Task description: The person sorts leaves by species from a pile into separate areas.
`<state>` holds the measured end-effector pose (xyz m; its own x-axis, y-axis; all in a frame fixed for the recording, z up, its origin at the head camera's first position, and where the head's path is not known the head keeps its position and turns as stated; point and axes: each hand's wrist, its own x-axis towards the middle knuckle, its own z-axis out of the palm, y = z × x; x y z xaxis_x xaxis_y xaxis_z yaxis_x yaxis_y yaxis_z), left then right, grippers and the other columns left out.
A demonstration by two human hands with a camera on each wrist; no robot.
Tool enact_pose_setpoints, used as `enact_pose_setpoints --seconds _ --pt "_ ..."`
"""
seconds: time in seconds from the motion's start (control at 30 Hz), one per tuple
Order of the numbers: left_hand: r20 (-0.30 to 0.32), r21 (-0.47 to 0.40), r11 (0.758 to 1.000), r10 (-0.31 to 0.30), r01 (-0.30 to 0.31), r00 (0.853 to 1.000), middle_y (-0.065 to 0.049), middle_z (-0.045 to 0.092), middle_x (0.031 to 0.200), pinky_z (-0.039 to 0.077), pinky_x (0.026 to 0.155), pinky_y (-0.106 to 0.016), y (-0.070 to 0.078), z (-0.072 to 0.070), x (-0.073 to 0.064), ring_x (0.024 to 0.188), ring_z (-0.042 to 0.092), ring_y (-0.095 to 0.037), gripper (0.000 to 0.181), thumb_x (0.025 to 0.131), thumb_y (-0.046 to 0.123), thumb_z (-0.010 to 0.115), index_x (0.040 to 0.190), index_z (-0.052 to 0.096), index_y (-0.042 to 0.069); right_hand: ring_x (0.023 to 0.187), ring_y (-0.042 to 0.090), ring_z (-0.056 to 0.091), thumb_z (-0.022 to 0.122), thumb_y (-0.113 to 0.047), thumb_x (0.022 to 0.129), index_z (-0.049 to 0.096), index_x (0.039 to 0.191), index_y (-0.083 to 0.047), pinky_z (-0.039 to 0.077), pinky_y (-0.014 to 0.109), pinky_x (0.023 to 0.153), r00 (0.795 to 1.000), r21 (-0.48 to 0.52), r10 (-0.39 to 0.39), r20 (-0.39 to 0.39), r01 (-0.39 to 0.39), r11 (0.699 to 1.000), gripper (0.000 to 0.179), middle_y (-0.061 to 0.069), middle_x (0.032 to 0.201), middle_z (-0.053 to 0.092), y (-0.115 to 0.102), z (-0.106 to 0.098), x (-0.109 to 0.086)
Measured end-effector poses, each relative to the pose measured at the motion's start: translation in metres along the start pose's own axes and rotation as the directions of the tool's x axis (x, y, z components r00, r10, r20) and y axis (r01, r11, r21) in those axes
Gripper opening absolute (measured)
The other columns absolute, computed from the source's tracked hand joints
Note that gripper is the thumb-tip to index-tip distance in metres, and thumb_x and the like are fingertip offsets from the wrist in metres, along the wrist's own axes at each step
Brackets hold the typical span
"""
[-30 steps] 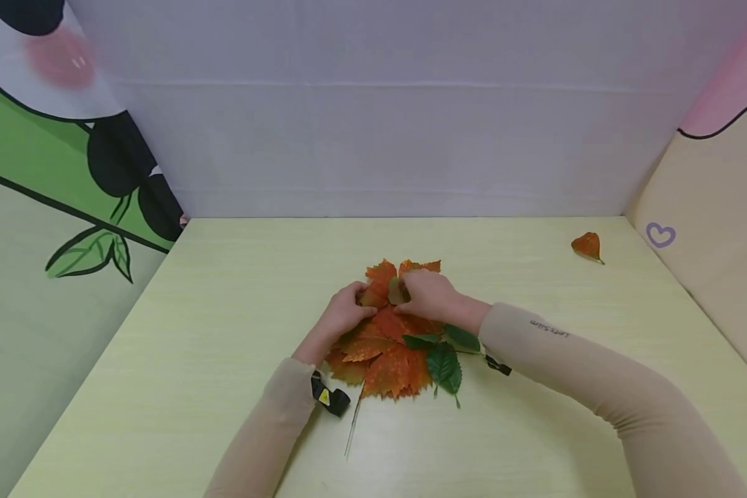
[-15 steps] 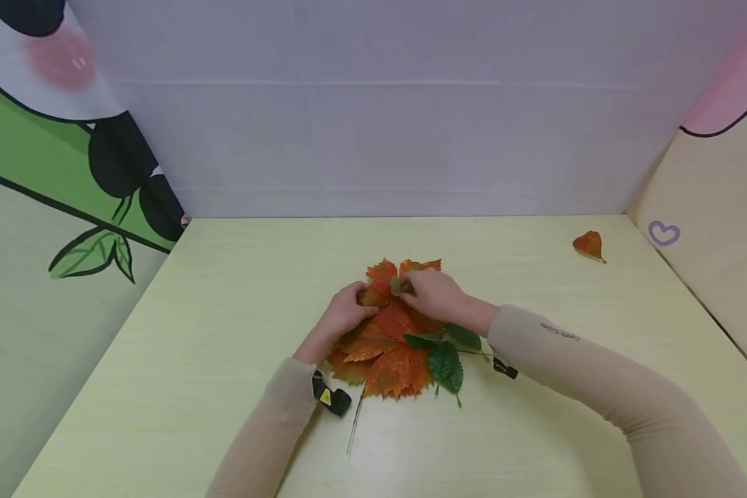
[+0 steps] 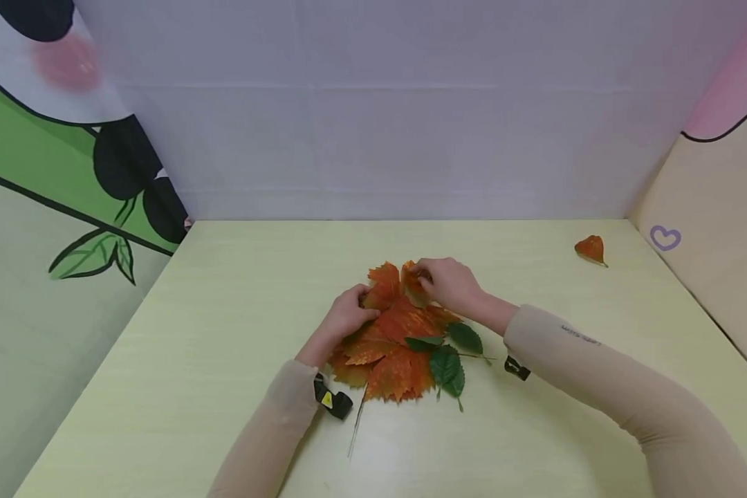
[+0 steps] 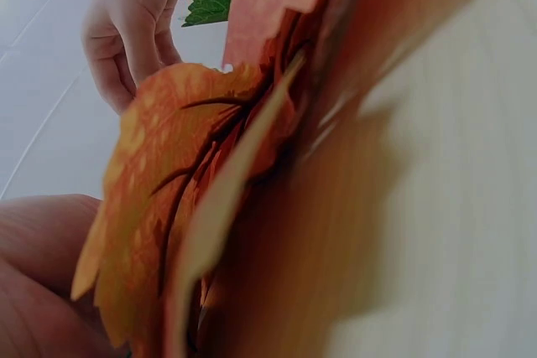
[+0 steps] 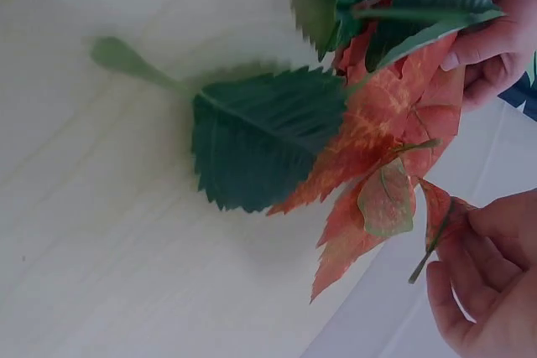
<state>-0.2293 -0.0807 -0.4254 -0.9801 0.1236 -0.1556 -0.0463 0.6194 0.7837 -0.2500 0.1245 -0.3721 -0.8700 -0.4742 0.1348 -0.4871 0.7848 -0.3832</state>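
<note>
A bunch of orange artificial maple leaves [image 3: 398,360] lies mid-table, its thin stems [image 3: 356,429] pointing toward me. My left hand [image 3: 347,313] grips the bunch's upper left edge, thumb and fingers on either side of an orange leaf [image 4: 168,182]. Higher up, my right hand [image 3: 453,283] pinches a small orange leaf with a green stem [image 5: 436,224] between thumb and fingers. Beside it, a small pale green-orange leaf [image 5: 390,199] rests against the bunch in the right wrist view. Dark green leaves [image 3: 446,366] with stems lie at the bunch's right side.
A single small orange leaf [image 3: 590,249] lies by itself at the table's far right. Pale fabric [image 3: 373,152] rises behind the far edge, and printed cloth [image 3: 87,207] borders the left side. Black wrist cameras [image 3: 335,400] sit under both forearms.
My right hand has moved to the right and slightly back, away from the left hand. A greenish leaf seen at its fingertips earlier no longer shows there. The left hand stays in place.
</note>
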Motion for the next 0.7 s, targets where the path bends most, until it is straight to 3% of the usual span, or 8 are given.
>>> enact_pose_setpoints --seconds 0.27,0.7 --pt "-0.013 -0.003 1.000 -0.001 0.001 1.000 -0.012 0.058 0.110 0.044 0.081 -0.039 -0.001 0.001 -0.003 0.094 0.055 -0.026 0.038 0.082 0.013 0.064 0.118 0.053 0.005 0.049 0.011 0.048 0.053 -0.009 0.089 0.066 0.104 -0.008 0.034 0.024 0.045 0.996 0.014 -0.002 -0.087 0.003 1.000 0.020 0.007 0.087 0.068 0.012 -0.007 -0.003" --pt "0.016 0.000 1.000 0.016 -0.016 1.000 -0.013 0.058 0.111 0.044 0.082 -0.039 -0.004 -0.004 -0.014 0.095 0.055 -0.026 0.038 0.083 0.013 0.063 0.118 0.052 0.004 0.074 0.024 0.059 0.051 -0.008 0.086 0.063 0.106 -0.005 0.042 0.030 0.053 0.980 0.083 0.150 -0.128 -0.140 0.987 0.023 0.013 0.096 0.066 0.038 -0.026 -0.025"
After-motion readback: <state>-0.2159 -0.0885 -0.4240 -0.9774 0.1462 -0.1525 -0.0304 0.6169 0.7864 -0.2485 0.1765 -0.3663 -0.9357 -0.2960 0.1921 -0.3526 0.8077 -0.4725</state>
